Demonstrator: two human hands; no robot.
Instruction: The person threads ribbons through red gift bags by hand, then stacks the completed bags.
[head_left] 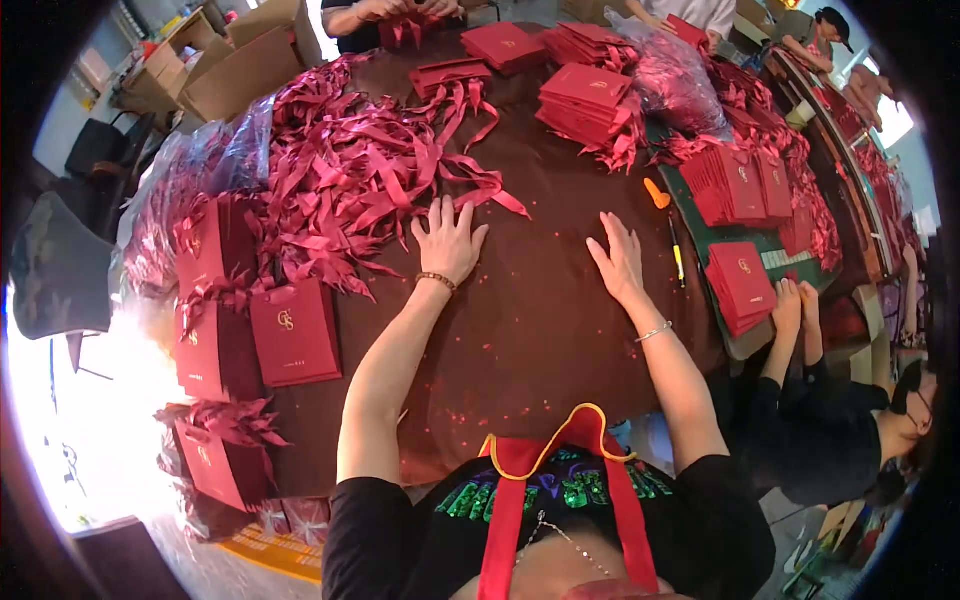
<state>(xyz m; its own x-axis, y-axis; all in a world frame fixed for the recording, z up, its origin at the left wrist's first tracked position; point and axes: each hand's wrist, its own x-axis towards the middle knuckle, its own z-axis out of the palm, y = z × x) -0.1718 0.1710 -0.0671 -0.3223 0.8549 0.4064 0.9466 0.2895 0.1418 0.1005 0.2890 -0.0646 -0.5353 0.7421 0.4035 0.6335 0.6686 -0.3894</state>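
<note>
My left hand (447,245) lies with fingers spread on the dark brown tabletop (520,340), holding nothing. Its fingertips are by the lower right edge of a big heap of dark red ribbons (340,150). Farther right, my right hand (620,262) is also empty, fingers stretched out and thumb apart, over the table. To its right are a small orange object (656,194) and a thin black and yellow pen-like tool (676,250). A flat red paper bag (292,335) with a gold print lies left of my left forearm.
Red bags with ribbons (215,340) line the left edge. Bag stacks (585,100) and a clear plastic bag (680,85) sit at the far right. A green mat (690,205) carries more bags (740,285) by a co-worker's hands (795,305). Other people work around the table. Cardboard boxes (245,70) stand behind.
</note>
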